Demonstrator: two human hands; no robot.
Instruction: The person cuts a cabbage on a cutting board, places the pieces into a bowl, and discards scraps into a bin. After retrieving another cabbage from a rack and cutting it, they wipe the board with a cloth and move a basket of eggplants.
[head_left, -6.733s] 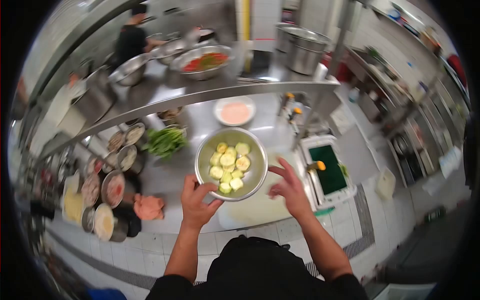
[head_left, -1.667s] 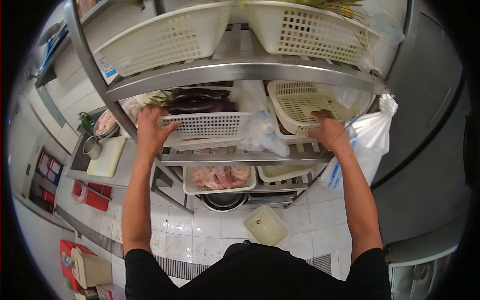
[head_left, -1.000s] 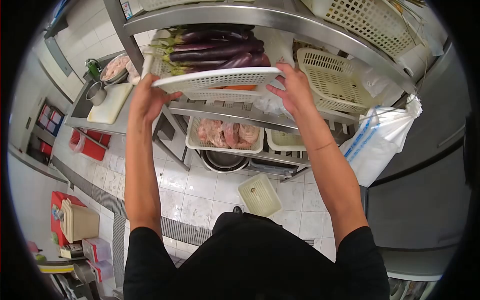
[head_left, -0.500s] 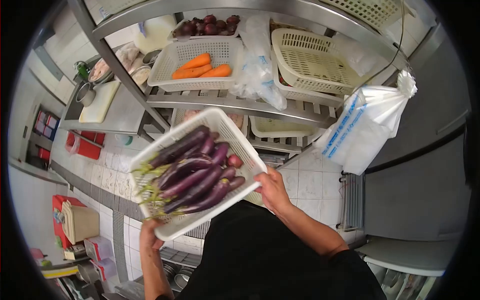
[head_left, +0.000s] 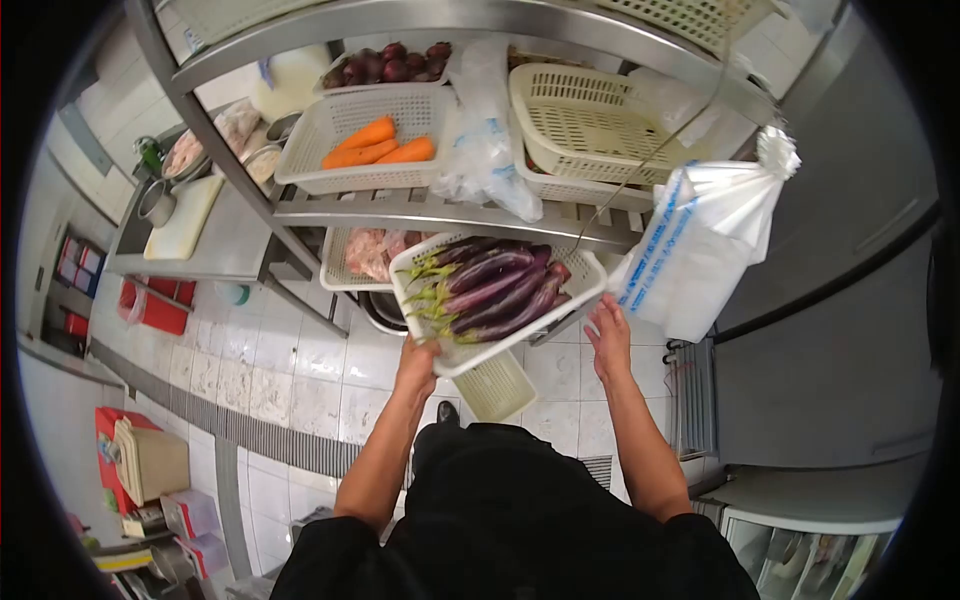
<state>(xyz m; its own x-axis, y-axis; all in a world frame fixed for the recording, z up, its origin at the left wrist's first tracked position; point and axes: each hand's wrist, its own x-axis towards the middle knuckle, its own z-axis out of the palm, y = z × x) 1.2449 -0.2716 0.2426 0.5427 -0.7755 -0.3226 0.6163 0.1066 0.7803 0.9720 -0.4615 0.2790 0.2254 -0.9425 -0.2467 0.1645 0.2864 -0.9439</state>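
Note:
A white plastic basket full of eggplants is at the lower shelf, tilted, its far side in under the middle shelf. My left hand grips its near left corner, fingers partly hidden by the rim. Just off the basket's right corner is my right hand, fingers apart and nothing in them. It is close to the hanging roll of plastic bags. On the lower shelf, left of the eggplant basket, stands a basket of raw meat.
Above, the metal shelf bears a basket of carrots, a basket of red onions and an emptier-looking basket. A shallow pale basket is low down by my foot. A steel worktable stands left, a grey cabinet right.
The eggplant basket has moved away from my body and right, onto the lower shelf area. My right hand has let go of its rim; my left hand still holds on.

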